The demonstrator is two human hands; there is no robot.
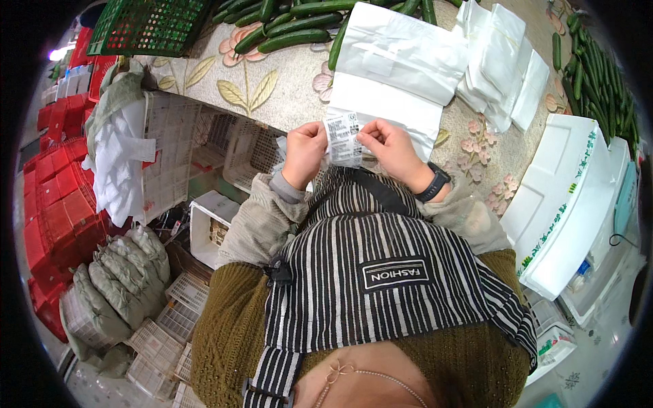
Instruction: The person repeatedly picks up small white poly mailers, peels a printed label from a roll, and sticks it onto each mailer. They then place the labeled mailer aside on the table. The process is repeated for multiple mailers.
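Between my two hands, close to my apron, is a strip of printed labels. My left hand pinches its left edge between thumb and fingers. On the strip's right edge are the thumb and fingertips of my right hand, with a dark watch on that wrist. Just beyond the hands a stack of white plastic bags lies on the flowered tablecloth. Cucumbers lie behind and left of these bags. More folded white bags lie to their right.
A green plastic basket stands at the far left of the table. White foam lids lean at the right, below a heap of cucumbers. Red crates, bundled grey-green sacks and a white foam box are at the lower left.
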